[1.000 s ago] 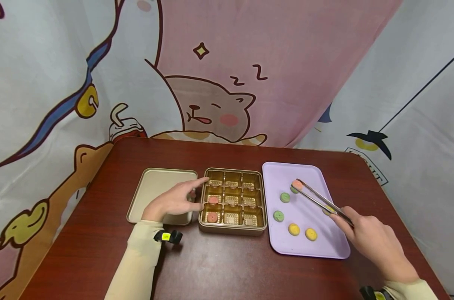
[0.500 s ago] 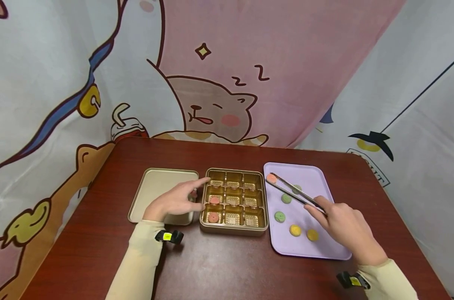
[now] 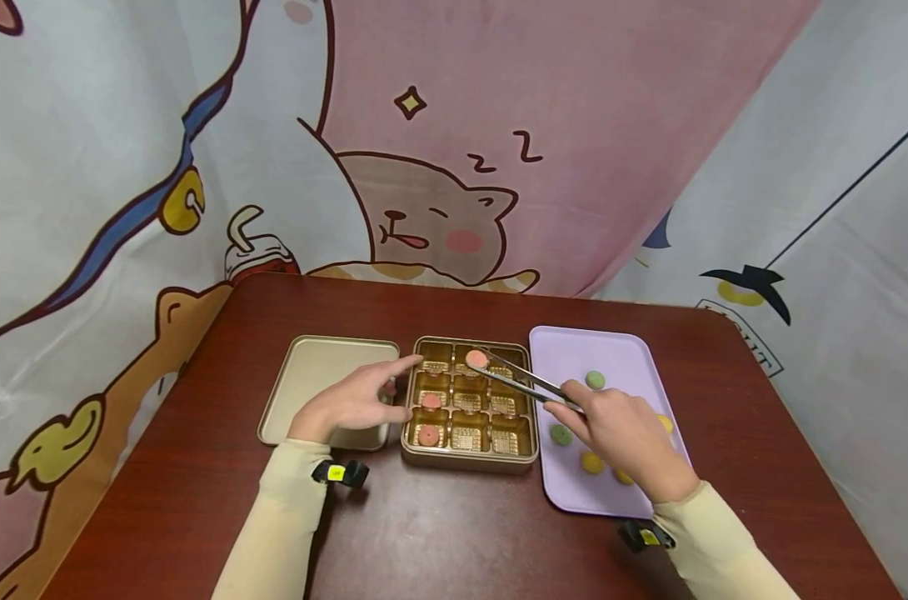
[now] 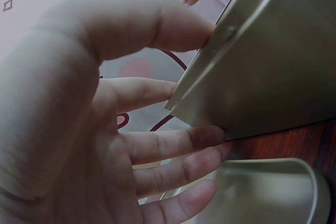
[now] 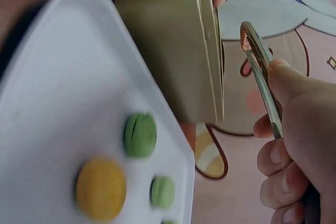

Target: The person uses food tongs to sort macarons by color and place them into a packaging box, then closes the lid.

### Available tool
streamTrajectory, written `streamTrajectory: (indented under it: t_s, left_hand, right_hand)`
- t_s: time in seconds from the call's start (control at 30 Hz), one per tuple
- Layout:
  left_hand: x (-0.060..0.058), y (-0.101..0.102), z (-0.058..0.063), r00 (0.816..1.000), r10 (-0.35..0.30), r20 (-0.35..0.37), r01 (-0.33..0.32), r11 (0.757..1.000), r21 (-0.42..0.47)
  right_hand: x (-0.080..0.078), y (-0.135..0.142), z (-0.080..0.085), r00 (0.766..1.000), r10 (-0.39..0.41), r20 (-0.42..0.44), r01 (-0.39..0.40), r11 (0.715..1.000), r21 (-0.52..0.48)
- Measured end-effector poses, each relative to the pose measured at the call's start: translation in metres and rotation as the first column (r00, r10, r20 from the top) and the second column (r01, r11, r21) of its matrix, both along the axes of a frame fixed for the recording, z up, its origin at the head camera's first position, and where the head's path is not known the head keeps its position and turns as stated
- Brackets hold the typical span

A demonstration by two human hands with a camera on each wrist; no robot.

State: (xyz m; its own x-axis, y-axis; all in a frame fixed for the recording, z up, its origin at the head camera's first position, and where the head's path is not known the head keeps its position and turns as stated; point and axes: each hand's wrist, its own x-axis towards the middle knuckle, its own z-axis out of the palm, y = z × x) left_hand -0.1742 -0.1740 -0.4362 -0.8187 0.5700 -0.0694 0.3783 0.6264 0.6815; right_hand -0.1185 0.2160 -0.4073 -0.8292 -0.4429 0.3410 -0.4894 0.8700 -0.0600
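Observation:
My right hand [image 3: 625, 433] grips a pair of metal tongs [image 3: 525, 385]. A pink macaron [image 3: 476, 359] is pinched in their tips, above the back middle compartment of a gold box [image 3: 461, 461]. Two other pink macarons [image 3: 428, 435] lie in the box's left column, in the middle and front compartments. At the box's left side, my left hand [image 3: 346, 400] has thumb and fingers spread; in the left wrist view its thumb touches the box rim [image 4: 207, 51]. Green macarons [image 3: 595, 380] and yellow macarons [image 3: 592, 462] lie on a lilac tray [image 3: 577, 498], partly hidden by my right hand.
A flat gold lid [image 3: 315, 367] lies left of the box, partly under my left hand. The lilac tray stands close to the box's right side. Behind the brown table [image 3: 424, 533] hangs a printed curtain [image 3: 611, 125].
My right hand has moved left from over the tray, carrying the pink macaron in the tongs to above the box. The left hand has stayed at the box's left edge.

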Motion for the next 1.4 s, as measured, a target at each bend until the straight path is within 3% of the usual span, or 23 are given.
streamTrajectory:
  t_s: [0.3,0.47,0.87,1.4]
  left_hand:
    - [0.002,0.001,0.001,1.0,0.0,0.014,-0.001,1.0,0.008]
    - [0.002,0.002,0.002,1.0,0.0,0.017,-0.001,1.0,0.011]
    - [0.001,0.002,0.001,1.0,0.0,0.026,-0.001,1.0,0.014]
    - [0.002,0.002,0.003,1.0,0.008,0.028,-0.008,1.0,-0.004]
  right_hand:
    - [-0.018,-0.033,-0.002,0.998,0.064,-0.006,-0.064,0.997,0.033]
    - [-0.023,-0.041,-0.003,0.998,0.054,-0.015,-0.053,0.996,0.075]
    - [-0.026,-0.044,0.0,0.999,-0.003,0.045,-0.001,0.996,0.093]
    - [-0.022,-0.034,-0.001,0.998,0.014,0.059,-0.016,0.999,0.034]
